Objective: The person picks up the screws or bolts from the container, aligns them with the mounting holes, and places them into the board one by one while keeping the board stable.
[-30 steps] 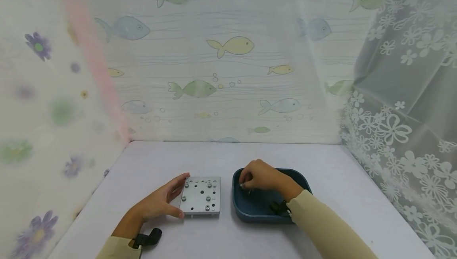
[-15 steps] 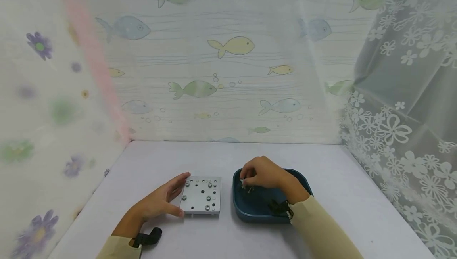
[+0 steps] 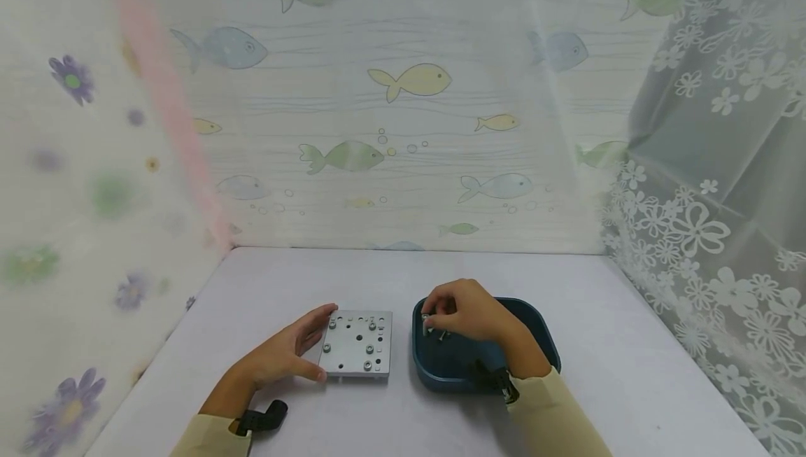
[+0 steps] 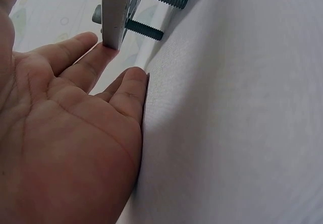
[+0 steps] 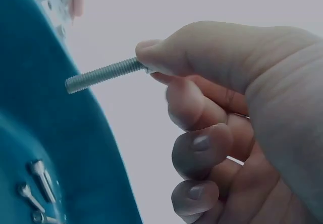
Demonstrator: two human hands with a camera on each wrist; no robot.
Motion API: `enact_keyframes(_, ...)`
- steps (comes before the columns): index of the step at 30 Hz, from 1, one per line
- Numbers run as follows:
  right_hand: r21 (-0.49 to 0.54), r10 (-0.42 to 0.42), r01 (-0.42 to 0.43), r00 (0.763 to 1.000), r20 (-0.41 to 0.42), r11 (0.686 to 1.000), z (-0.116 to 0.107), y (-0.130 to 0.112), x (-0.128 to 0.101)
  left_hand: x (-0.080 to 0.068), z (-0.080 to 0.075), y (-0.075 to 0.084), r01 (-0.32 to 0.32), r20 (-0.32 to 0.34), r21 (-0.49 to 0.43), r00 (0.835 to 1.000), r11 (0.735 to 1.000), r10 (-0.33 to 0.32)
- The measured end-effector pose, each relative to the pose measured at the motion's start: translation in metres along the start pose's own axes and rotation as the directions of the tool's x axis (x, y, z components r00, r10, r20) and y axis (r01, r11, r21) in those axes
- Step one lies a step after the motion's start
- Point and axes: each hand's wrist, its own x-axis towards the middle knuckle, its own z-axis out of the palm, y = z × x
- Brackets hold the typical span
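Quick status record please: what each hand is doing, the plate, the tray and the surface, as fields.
left hand: fingers straight, steadying the plate's left edge
right hand: pinches a long bolt above the tray
metal plate: flat, grey, several bolts already in its holes, threads sticking out underneath
tray: dark blue, loose bolts inside
table: pale, plate left of tray

From above, the right hand [image 3: 469, 313] covers the far left part of the dark blue plastic tray [image 3: 541, 334], and the long silver threaded bolt [image 5: 103, 75] it pinches is too small to make out there. Close up, that bolt's head is buried between thumb and finger. The square grey metal plate [image 4: 115, 12] is cut off by the top edge, showing only 1 thin side.
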Motion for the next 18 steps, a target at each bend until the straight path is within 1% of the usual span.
enact_keyframes(5, 0.038, -0.031, 0.031, 1.000, 0.001, 0.999, 0.007, -0.009, -0.001, 0.002, 0.000, -0.001, -0.004, 0.004, 0.005, 1.000, 1.000, 0.004)
enact_keyframes(9, 0.056, -0.051, 0.052, 0.999, -0.009, 0.997, 0.017, -0.015, 0.001, 0.003, -0.001, 0.000, -0.008, 0.007, 0.015, 1.000, 1.000, 0.008)
enact_keyframes(18, 0.041, -0.058, 0.059, 0.998, -0.021, 0.997, 0.045, -0.030, 0.009, -0.001, -0.002, 0.000, -0.006, 0.010, 0.011, 1.000, 1.000, 0.006)
